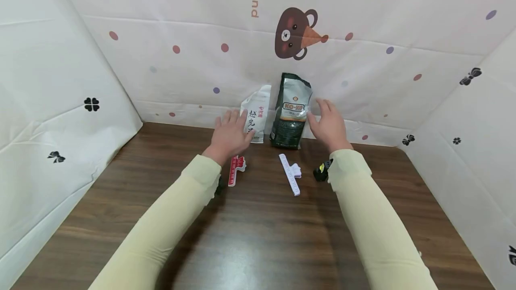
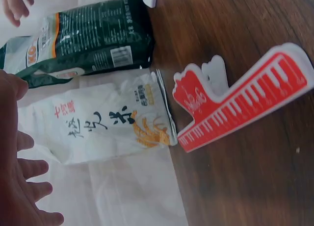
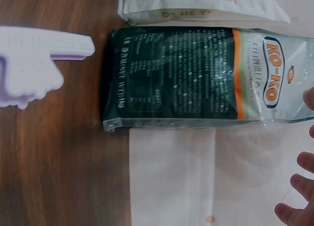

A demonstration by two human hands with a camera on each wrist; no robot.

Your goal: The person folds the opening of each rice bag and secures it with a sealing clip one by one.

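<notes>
A white rice bag with dark and red characters leans upright against the back sheet. Close on its right stands a green and silver KO-KO bag. My left hand, fingers spread, is at the white bag's left side and hides part of it; contact cannot be made out. Beside the green bag's right edge is my right hand, its fingers extended and its thumb near the bag's upper part. On the table before the bags lie a red clip with a piano-key pattern and a white-lilac clip.
The brown wooden table reaches back to a white patterned sheet, which also rises at both sides. A dark wrist device with a yellow mark shows at the right cuff.
</notes>
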